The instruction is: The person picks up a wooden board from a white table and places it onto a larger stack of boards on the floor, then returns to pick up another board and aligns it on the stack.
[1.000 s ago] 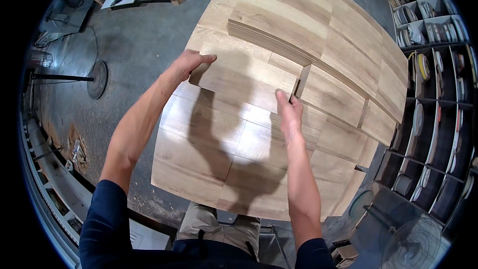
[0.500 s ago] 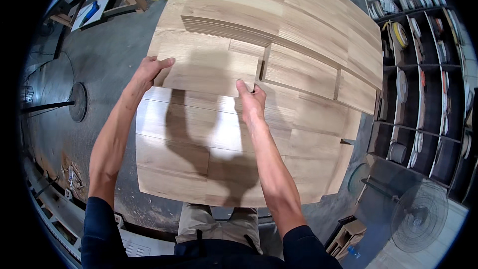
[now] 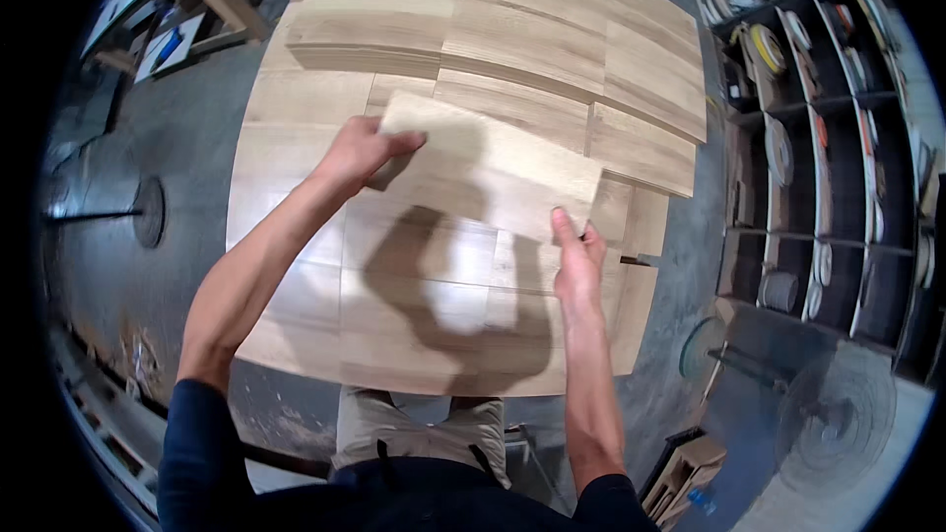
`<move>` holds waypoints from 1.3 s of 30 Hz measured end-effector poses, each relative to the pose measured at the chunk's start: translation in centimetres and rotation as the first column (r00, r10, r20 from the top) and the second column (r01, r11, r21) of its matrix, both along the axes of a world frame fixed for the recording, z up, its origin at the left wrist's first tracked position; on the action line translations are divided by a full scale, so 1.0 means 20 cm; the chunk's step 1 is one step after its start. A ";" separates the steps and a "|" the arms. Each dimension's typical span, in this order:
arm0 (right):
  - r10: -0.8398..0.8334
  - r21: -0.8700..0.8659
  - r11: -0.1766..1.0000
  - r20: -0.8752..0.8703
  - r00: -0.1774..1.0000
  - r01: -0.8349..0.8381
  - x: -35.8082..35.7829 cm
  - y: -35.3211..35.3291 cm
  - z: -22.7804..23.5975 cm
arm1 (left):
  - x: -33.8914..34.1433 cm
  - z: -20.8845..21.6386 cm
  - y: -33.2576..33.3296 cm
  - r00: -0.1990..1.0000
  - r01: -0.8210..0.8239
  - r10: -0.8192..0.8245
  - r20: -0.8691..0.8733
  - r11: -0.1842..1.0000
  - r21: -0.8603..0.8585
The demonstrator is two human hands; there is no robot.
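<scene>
A person's left hand (image 3: 363, 150) and right hand (image 3: 579, 261) grip a wood-grain board (image 3: 493, 167), one at each end. Matching panels (image 3: 532, 12) lie stacked on the far side.

Head-worn fisheye view, facing steeply down from above the trousers (image 3: 424, 429); boards (image 3: 473, 310) near at centre, shelves (image 3: 833, 177) farther off along the right rim.
</scene>
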State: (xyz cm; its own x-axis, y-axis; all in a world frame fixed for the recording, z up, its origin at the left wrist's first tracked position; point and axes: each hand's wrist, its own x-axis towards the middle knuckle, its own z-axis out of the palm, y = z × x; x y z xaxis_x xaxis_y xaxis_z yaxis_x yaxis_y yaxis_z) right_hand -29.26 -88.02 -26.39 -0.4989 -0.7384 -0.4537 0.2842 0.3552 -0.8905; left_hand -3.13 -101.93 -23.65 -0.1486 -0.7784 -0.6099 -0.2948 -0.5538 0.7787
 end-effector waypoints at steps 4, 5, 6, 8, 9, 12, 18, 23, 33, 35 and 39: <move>0.047 -0.059 0.997 0.012 0.999 -0.047 -0.27 -0.04 -0.03 | -0.22 -0.14 -0.01 0.994 -0.080 0.080 -0.074 0.997 0.002; 0.054 -0.076 0.996 0.035 0.998 -0.051 -0.30 -0.09 -0.05 | -0.23 -0.16 -0.04 0.987 -0.111 0.115 -0.109 0.993 0.048; 0.112 -0.041 0.993 -0.044 0.993 -0.114 -0.33 -0.12 -0.08 | -0.25 -0.15 -0.06 0.982 -0.147 0.154 -0.111 0.986 0.075; 0.179 -0.033 0.983 -0.093 0.979 -0.182 -0.34 -0.24 -0.13 | -0.20 -0.21 -0.11 0.980 -0.170 0.175 -0.092 0.984 0.056; 0.173 -0.043 0.983 -0.087 0.981 -0.177 -0.35 -0.29 -0.16 | -0.21 -0.22 -0.14 0.975 -0.195 0.200 -0.098 0.979 0.057; 0.211 -0.010 0.977 -0.157 0.965 -0.215 -0.34 -0.42 -0.22 | -0.19 -0.27 -0.28 0.975 -0.210 0.213 -0.065 0.976 0.053; 0.115 -0.016 0.993 -0.204 0.972 -0.121 -0.35 -0.49 -0.30 | -0.28 -0.35 -0.40 0.967 -0.219 0.223 -0.123 0.975 0.044; 0.050 -0.126 0.986 -0.378 0.925 -0.105 -0.33 -0.49 -0.39 | -0.29 -0.41 -0.44 0.952 -0.255 0.260 -0.161 0.965 0.056; 0.007 -0.060 0.997 -0.531 0.847 -0.046 -0.37 -0.54 -0.42 | -0.32 -0.48 -0.42 0.969 -0.247 0.241 -0.055 0.945 -0.216; -0.032 -0.068 0.998 -0.544 0.838 -0.006 -0.37 -0.53 -0.39 | -0.36 -0.39 -0.38 0.974 -0.225 0.225 -0.023 0.953 -0.204; -0.105 -0.210 0.978 -0.463 0.880 0.006 -0.38 -0.48 -0.24 | -0.41 -0.30 -0.26 0.961 -0.265 0.277 0.004 0.923 -0.280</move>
